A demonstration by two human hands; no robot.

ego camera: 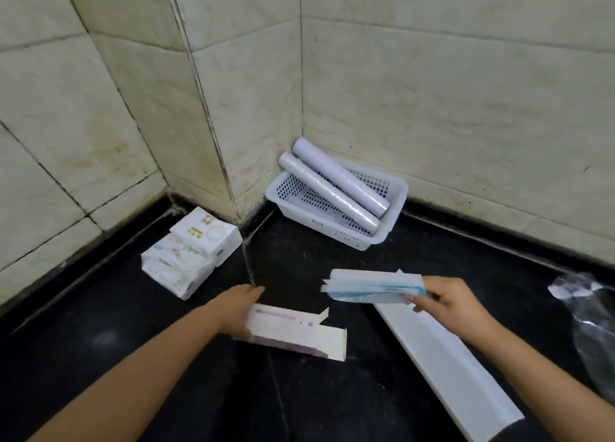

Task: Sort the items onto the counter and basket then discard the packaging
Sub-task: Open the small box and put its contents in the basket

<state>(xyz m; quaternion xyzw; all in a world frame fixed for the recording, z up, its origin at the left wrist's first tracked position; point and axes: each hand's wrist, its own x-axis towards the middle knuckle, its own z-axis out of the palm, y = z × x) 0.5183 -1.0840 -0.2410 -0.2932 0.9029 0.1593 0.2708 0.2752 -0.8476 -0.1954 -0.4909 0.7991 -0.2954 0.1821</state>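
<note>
— Far left of the black counter (100, 325)?
— Tissue packs (191, 252), white, stacked in a loose pile against the tiled wall (100, 109), near the corner.

— Next along?
— Left hand (238, 307), fingers closed round the end of an opened carton (293, 333). The carton is white with a purple stripe, its end flaps open, lying low over the counter.

— Centre, at the back?
— White perforated basket (336, 205), set in the wall corner. Two rolls (332, 189) lie in it side by side, slanted, their upper ends sticking out over the rim.

— Right of centre?
— Right hand (446, 300), pinching one end of a flat white-and-blue packet (372, 287), held above the counter. Under the forearm, a long white box (446, 368) lies diagonally on the counter.

— Far right?
— Crumpled clear plastic wrapping (589, 325), on the counter at the frame's edge.
</note>
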